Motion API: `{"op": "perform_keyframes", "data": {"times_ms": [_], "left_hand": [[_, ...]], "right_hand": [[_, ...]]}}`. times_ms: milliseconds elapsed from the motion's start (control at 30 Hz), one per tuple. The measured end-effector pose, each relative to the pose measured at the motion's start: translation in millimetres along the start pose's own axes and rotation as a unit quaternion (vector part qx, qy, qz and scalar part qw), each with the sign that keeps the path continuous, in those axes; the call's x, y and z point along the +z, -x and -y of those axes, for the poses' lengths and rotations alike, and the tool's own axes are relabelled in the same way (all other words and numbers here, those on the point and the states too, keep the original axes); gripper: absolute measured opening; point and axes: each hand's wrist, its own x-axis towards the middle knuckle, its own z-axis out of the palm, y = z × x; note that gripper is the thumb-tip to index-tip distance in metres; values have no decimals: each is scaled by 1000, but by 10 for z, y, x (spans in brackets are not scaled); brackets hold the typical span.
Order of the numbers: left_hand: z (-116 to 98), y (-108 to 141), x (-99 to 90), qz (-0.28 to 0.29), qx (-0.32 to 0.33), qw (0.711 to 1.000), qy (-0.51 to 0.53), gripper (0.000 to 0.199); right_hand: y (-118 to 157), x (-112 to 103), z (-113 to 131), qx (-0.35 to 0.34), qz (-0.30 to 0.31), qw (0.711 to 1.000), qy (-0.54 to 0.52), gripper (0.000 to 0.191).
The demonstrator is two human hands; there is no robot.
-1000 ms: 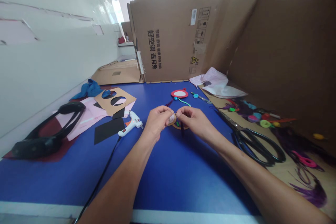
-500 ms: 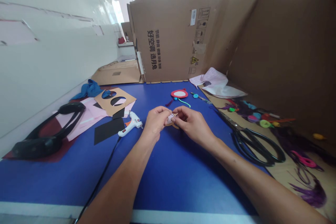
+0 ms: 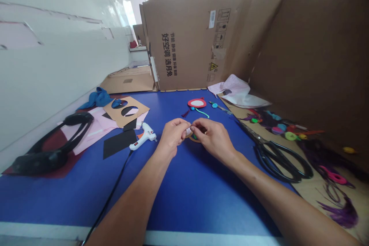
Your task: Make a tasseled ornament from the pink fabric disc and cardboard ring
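My left hand (image 3: pixel 173 134) is closed in a pinch over the middle of the blue table, holding the edge of a small pale round piece with a tan rim (image 3: pixel 188 132). Right beside it, my right hand (image 3: pixel 215 136) has thumb and forefinger pressed together at the same piece; what lies between these fingertips is too small to make out. A bit of green and an orange-tan curved edge (image 3: pixel 196 140) show under the right fingers. Just beyond the hands lies a red oval ornament with a white centre (image 3: pixel 197 103), a dark tassel and a mint-green cord.
A white glue gun (image 3: pixel 144 136) with a black cable lies left, near black paper (image 3: pixel 119 143) and tan card with oval holes (image 3: pixel 138 107). Black-handled scissors (image 3: pixel 281 159) rest at the right, beside colourful beads and purple tassels (image 3: pixel 343 211). A cardboard wall (image 3: pixel 190 38) stands behind.
My fingertips have drawn closer together, covering more of the pale piece. A thin dark strand seen between them earlier is hidden, and a bit of green now shows under my right fingers.
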Motion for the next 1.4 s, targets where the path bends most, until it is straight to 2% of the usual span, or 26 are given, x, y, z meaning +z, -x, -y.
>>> {"op": "perform_keyframes", "data": {"times_ms": [233,467,667,933,1267,1400], "left_hand": [[54,-79,-75,32,-33,993,106,22],[6,-106,-95,32,-107,969,221,12],[-17,-96,-94,59,-111,954,273,17],[6,-97,-45,65,-63,965,247,2],[108,-107,-57,90,-32,971,221,18],[83,-78,-20,83,-15,976,201,15]], "right_hand": [[-37,-32,9,62,-11,997,-34,17],[-38,-30,15,62,-16,996,-55,19],[-37,-42,42,63,-21,995,-81,20],[-29,-46,67,62,-28,994,-91,21],[-50,-41,52,70,-27,993,-93,19],[-45,-35,33,72,-24,993,-85,16]]}}
